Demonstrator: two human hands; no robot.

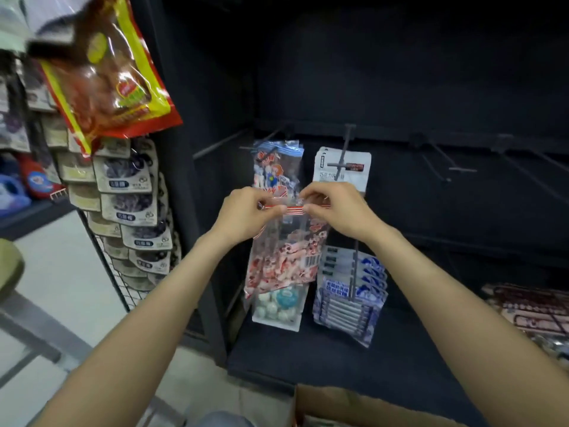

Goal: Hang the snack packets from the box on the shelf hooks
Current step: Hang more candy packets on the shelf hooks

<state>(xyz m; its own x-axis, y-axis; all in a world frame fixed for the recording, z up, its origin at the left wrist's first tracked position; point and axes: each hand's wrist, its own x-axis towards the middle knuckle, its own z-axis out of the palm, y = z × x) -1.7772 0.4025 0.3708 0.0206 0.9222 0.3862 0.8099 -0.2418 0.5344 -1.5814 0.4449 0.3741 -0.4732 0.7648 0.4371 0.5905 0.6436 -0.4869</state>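
Observation:
A clear snack packet [286,260] of red-and-white candies with a red-striped top hangs between my hands, in front of the dark shelf. My left hand [246,214] pinches its top strip at the left end. My right hand [335,211] pinches the same strip at the right end. Right behind it a blue-topped candy packet [277,164] hangs on a shelf hook [246,147]. The cardboard box [354,405] shows at the bottom edge, its inside mostly out of view.
A white packet [341,167] hangs on the hook to the right, above blue-and-white packets [351,291]. Bare hooks [443,161] stick out at the right. A rack of grey packets [129,204] stands at the left, with a red-yellow bag [107,66] above it.

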